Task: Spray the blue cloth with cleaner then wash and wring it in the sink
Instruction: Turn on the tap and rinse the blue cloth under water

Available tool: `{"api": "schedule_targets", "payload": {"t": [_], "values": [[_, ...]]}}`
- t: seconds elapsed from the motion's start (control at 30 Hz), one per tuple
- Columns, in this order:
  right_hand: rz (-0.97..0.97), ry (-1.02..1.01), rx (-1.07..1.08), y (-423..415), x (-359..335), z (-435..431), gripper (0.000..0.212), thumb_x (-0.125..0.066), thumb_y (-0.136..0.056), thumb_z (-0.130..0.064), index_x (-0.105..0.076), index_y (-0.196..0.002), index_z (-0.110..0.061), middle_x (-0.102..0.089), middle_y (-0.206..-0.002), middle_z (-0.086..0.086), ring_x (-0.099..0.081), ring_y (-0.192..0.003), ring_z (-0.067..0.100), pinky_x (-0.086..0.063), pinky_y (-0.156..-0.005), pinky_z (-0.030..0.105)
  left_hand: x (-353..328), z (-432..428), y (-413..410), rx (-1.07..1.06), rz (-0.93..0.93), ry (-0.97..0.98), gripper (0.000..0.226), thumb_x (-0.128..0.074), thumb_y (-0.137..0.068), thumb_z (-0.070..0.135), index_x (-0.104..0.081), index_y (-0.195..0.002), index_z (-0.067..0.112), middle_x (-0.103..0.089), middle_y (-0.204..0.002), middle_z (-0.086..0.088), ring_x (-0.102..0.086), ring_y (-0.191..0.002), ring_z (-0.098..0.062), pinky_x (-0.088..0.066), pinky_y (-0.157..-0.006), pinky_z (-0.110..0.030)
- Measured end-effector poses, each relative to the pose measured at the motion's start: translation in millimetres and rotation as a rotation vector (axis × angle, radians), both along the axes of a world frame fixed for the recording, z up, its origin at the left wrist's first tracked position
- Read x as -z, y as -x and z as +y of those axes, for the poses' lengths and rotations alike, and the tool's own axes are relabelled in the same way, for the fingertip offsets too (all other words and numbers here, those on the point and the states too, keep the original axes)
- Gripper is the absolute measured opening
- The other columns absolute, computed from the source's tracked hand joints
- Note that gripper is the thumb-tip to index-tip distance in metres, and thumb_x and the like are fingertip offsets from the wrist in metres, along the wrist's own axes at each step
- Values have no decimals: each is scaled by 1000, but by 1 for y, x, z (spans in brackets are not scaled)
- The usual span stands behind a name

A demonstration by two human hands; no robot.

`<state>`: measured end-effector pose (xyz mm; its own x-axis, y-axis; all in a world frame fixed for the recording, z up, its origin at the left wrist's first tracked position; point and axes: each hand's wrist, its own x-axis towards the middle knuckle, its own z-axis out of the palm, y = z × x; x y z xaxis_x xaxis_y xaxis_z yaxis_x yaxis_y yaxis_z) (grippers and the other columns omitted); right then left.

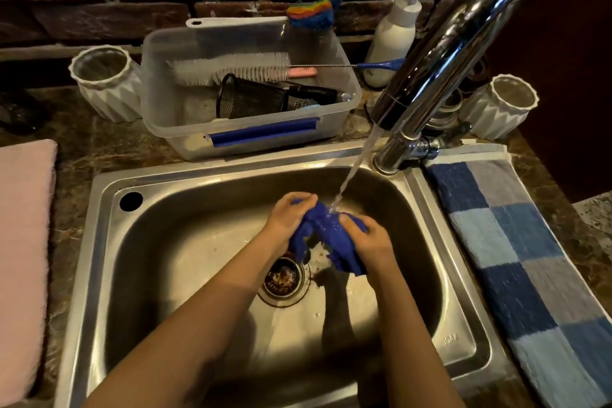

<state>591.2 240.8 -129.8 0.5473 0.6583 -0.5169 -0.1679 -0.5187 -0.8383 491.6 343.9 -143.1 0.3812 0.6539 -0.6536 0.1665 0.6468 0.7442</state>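
A folded pink towel (23,258) lies at the far left of the brown marbled stone table (86,149), with a white ribbed ceramic cup (109,83) behind it. Next comes a clear plastic tub (251,139) (a white bottle brush (228,68) and a black mesh cup (251,98) lie inside), set just behind the stainless steel sink (185,232). Over the basin, above the drain (284,278), the left hand (288,219) grips one end of the crumpled wet blue cloth (326,235), fingers curled round it; the right hand (367,235) clutches the other end. A stream of water (354,172) from the curved chrome tap (447,53) lands on the cloth between them. A blue checked towel (516,258) lies on the table right of the sink.
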Motion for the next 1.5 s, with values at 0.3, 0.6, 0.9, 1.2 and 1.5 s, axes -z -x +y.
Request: {"api": "schedule_targets", "payload": {"t": [0.3, 0.6, 0.9, 1.2, 1.5], "values": [[-465, 57, -422, -3, -22, 4, 45, -55, -88, -10, -42, -128, -25, -52, -127, 2, -52, -115, 18, -41, -92, 27, -6, 7, 17, 310, -189, 453, 25, -60, -84, 17, -56, -107, 8, -64, -97, -15, -66, -77, -25, -59, -56, -32], [-657, 121, -127, 57, -29, 14, 37, -40, -92, -50, -57, -92, -17, -60, -80, 2, -59, -78, 22, -44, -66, 31, 1, -12, -7, -6, -83, 248, 26, -54, -88, 25, -55, -65, 13, -55, -46, 1, -52, -44, -11, -45, -49, -21], [-427, 337, 84, 20, 6, 37, 49, -23, -98, -44, -56, -78, -14, -59, -79, 6, -61, -85, 26, -44, -71, 34, 8, -38, -10, 41, 101, -40, 33, -53, -90, 40, -59, -76, 11, -63, -79, -15, -58, -74, -27, -48, -74, -38], [-515, 362, 45, 23, 1, 48, 52, -22, -99, -42, -62, -88, -11, -60, -81, 4, -59, -79, 22, -45, -69, 35, 5, -43, -10, -64, 47, 172, 27, -50, -94, 29, -54, -74, 11, -50, -54, -2, -44, -42, -12, -35, -38, -20], [-703, 323, -61, 58, -8, 39, 55, -25, -98, -44, -66, -87, -10, -59, -74, 5, -56, -72, 20, -37, -61, 26, -5, -27, -6, -174, -69, 253, 32, -51, -92, 20, -52, -61, 13, -50, -51, -2, -49, -45, -12, -40, -47, -20]]}}
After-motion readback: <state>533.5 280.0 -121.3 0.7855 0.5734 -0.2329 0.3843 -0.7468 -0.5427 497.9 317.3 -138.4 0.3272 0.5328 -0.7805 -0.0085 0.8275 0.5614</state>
